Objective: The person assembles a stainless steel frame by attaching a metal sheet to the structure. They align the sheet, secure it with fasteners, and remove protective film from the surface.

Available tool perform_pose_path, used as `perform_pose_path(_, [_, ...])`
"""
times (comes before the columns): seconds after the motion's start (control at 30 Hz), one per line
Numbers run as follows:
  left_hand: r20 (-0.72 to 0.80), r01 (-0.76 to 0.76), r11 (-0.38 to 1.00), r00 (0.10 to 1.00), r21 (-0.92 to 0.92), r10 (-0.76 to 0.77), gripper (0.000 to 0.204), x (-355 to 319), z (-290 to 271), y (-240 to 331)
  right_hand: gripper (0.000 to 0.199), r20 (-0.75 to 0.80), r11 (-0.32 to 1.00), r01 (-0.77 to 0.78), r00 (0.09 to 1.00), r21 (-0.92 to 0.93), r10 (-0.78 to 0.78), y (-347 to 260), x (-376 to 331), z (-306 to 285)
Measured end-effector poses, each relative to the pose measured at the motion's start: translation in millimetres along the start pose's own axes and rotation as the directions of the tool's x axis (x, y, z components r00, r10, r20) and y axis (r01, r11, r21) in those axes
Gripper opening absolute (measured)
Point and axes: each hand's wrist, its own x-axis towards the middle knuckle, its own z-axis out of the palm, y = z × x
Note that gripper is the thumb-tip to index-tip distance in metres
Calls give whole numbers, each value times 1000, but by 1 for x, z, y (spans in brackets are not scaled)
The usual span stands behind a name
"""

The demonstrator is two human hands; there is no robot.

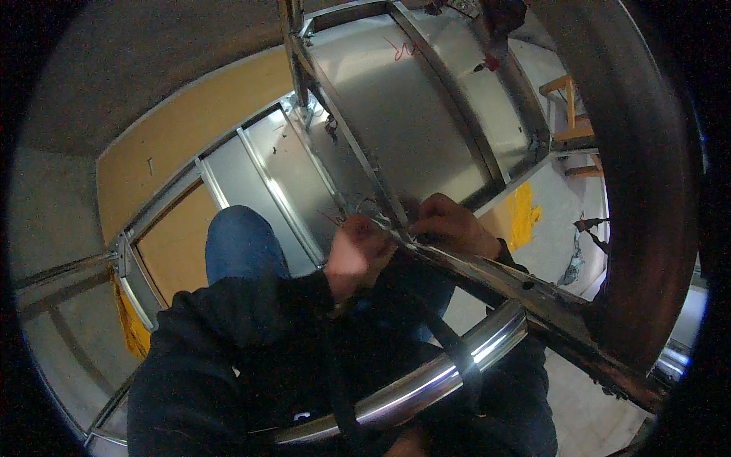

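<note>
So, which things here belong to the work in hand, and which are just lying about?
In the work, it seems:
left hand and right hand, fingers at the metal frame
metal panel beside the frame, probably

Apparently just lying about:
yellow sheeting at right
wooden stand, upper right

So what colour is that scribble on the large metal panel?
The scribble is red; it shows best in the head view, toward the top.

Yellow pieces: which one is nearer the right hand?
The right-hand yellow piece, just past the right hand; the other yellow piece is at far left, beyond the left knee.
</note>
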Motion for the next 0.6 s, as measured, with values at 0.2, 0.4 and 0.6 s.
perform_pose_path(0.2, [95, 163, 970, 984, -180, -148, 32, -17, 2, 17, 39, -45, 999, 37, 998, -22, -38, 4, -5, 1])
perform_pose_path(0.4, [106, 148, 987, 984, -56, -142, 28, -15, 4, 25, 39, -66, 1000, 7, 998, 24, -5, 0, -2, 1])
perform_pose_path(0.6, [149, -313, 895, 949, 318, 278, 17, 2, -1, 26, 36, -61, 997, 77, 995, 19, -75, 1, -1, -1])
